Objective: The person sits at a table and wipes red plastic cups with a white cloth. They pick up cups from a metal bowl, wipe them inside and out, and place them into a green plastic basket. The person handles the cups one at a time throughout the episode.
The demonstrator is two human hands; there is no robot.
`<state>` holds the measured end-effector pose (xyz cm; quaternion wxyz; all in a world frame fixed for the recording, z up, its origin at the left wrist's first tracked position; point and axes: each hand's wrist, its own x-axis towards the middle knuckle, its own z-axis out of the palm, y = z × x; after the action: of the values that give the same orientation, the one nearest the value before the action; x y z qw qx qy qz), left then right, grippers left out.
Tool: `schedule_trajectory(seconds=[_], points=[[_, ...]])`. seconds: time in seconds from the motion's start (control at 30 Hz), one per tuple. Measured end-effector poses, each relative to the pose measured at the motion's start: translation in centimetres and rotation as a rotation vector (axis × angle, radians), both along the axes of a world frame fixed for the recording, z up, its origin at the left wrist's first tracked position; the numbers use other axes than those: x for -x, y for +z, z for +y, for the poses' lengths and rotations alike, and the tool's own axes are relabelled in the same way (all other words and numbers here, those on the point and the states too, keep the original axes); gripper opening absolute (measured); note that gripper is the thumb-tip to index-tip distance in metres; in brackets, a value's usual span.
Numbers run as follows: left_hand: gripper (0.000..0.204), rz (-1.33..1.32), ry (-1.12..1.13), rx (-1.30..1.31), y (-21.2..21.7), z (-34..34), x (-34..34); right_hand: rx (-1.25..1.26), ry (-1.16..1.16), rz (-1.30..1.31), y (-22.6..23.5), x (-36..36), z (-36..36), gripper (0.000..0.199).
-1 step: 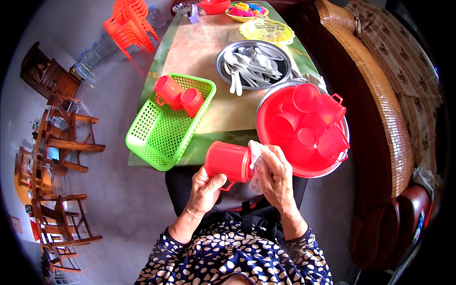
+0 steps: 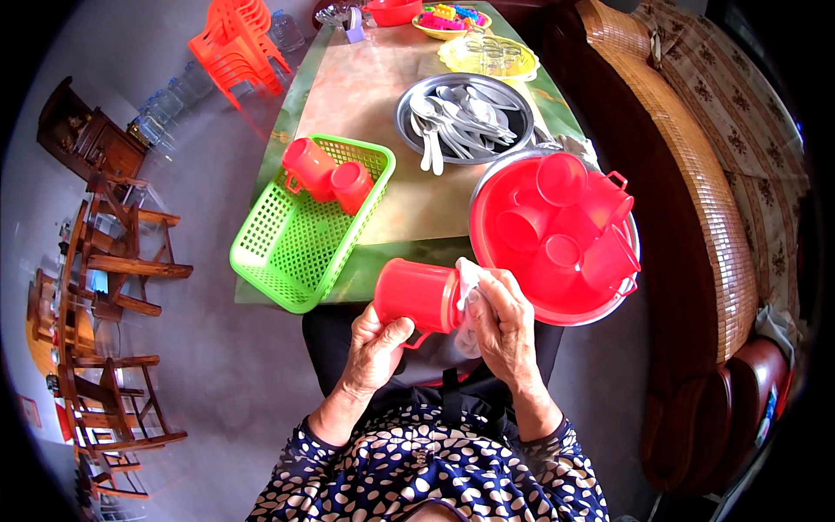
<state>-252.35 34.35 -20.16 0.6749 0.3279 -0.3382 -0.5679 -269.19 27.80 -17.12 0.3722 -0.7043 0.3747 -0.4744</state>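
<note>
Red mug (image 2: pixel 416 296) gripped, L hand (image 2: pixel 378 348); cloth (image 2: pixel 467 277) in R hand (image 2: pixel 504 335). Basket (image 2: pixel 300 304) @ 10 o'clock: 2 mugs (image 2: pixel 350 187). Basin (image 2: pixel 561 303) @ 2 o'clock: more, approx. 6.

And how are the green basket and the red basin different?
The green basket is long, with four corners; the red basin is round. The basket is full of little holes, while the part of the basin you can see looks solid. The basket holds just two cups; the basin holds a bigger pile of cups. Both have red cups inside.
</note>
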Motion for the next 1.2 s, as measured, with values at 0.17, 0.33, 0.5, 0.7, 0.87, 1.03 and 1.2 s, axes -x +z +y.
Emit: schedule_trajectory(seconds=[0.17, 0.33, 0.5, 0.7, 0.87, 1.03, 1.2], points=[[0.034, 0.036, 0.031, -0.023, 0.4, -0.6, 0.0, 0.03, 0.017, 0.026, -0.5, 0.0, 1.5, 0.018], [0.035, 0.048, 0.053, -0.07, 0.2, -0.3, -0.4, -0.036, 0.252, 0.037, 1.1, 1.5, 1.2, 0.036], [0.03, -0.03, 0.054, -0.041, 0.6, -0.6, 0.8, 0.316, -0.087, 0.136, 2.2, -1.2, 1.0, 0.049], [0.042, 0.142, 0.113, -0.161, 1.5, -1.5, 0.6, 0.482, 0.023, 0.282, -0.6, -1.8, 1.7, 0.054], [0.048, 0.142, 0.149, -0.187, 1.6, -1.5, 1.3, 0.424, -0.01, 0.224, 0.0, -1.8, 1.9, 0.05], [0.041, 0.104, 0.143, -0.163, 1.5, -1.5, 1.7, 0.555, 0.026, 0.403, 0.5, -2.8, 1.4, 0.045], [0.042, 0.076, 0.136, -0.221, 1.5, -1.2, 1.4, 0.544, 0.014, 0.433, 0.0, -2.3, 1.5, 0.04]])
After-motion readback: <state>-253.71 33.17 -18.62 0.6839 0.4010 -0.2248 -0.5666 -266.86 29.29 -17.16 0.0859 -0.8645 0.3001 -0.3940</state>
